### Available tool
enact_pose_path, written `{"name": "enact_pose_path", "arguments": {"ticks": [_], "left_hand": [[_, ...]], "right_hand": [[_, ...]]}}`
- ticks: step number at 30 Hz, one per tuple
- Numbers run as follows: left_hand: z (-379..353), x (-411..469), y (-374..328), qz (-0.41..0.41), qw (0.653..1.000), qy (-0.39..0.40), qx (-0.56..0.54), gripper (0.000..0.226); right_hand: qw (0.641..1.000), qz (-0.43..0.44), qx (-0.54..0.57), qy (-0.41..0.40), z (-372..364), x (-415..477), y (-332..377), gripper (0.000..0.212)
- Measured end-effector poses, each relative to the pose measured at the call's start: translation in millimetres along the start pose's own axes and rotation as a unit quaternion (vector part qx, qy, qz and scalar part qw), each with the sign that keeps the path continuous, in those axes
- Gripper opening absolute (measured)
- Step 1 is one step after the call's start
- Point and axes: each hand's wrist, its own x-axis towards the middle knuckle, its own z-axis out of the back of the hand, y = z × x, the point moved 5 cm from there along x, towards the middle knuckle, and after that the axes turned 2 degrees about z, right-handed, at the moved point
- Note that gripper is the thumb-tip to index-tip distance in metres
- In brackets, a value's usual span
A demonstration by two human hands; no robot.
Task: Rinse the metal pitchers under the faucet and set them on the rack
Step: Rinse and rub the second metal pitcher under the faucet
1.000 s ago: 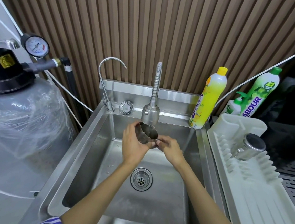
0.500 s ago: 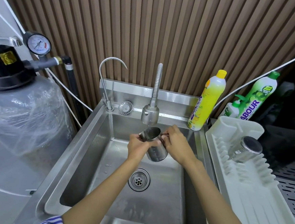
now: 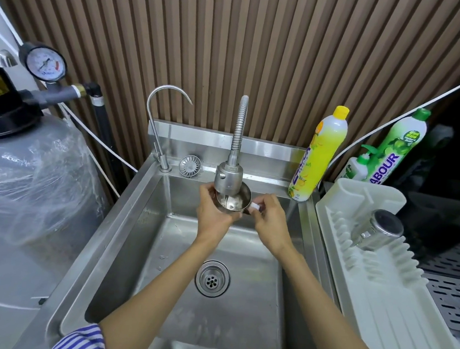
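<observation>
A small metal pitcher (image 3: 235,202) is held over the steel sink (image 3: 125,235), its mouth up, right under the flexible faucet head (image 3: 228,178). Water lies inside it. My left hand (image 3: 213,214) wraps around the pitcher's left side. My right hand (image 3: 267,221) pinches its handle on the right. A second metal pitcher (image 3: 378,231) lies bottom-up on the white dish rack (image 3: 379,296) to the right of the sink.
A yellow dish soap bottle (image 3: 320,154) stands at the sink's back right corner, with green bottles (image 3: 390,156) behind the rack. A thin gooseneck tap (image 3: 158,130) and a loose strainer (image 3: 189,165) sit at the back left. A wrapped grey tank (image 3: 27,186) fills the left.
The pitcher was tilted with its side showing half a second ago; now it is upright and raised closer under the faucet head. Both hands moved up with it.
</observation>
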Motion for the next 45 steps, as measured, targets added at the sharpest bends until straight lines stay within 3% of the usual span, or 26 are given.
{"name": "enact_pose_path", "arguments": {"ticks": [3,7,12,14,19,23,27,32,39,45], "left_hand": [[7,-3,-11,-0.074,0.995,-0.002,0.069,0.073],[19,-9,-24,-0.149,0.964,-0.022,0.220,0.068],[31,-8,-26,-0.117,0.947,-0.031,0.297,0.072],[32,-7,-21,-0.079,0.951,-0.023,0.297,0.074],[32,-12,-3,0.024,0.982,-0.013,0.185,0.063],[25,-16,16,0.094,0.991,-0.004,0.096,0.050],[11,-16,29,0.153,0.987,0.052,0.023,0.064],[2,-13,23,0.132,0.988,0.055,-0.051,0.065],[7,-16,4,0.014,0.998,-0.044,-0.031,0.077],[21,-14,-12,-0.092,0.992,-0.052,0.062,0.075]], "right_hand": [[0.986,-0.087,0.136,0.031,-16,-3,-9,0.004],[0.956,-0.129,0.249,0.085,-33,-6,-12,0.006],[0.928,-0.162,0.318,0.107,-45,-10,-13,0.018],[0.938,-0.164,0.285,0.107,-44,-10,-13,0.015],[0.988,-0.093,0.062,0.106,-24,-2,-6,0.006],[0.991,-0.046,-0.060,0.114,-7,3,10,0.005],[0.985,0.015,-0.149,0.091,5,0,28,0.002],[0.979,0.070,-0.182,0.054,13,-6,43,0.009],[0.999,-0.041,0.015,0.029,3,2,15,0.010],[0.944,-0.143,0.292,0.055,-23,-7,-3,0.012]]}}
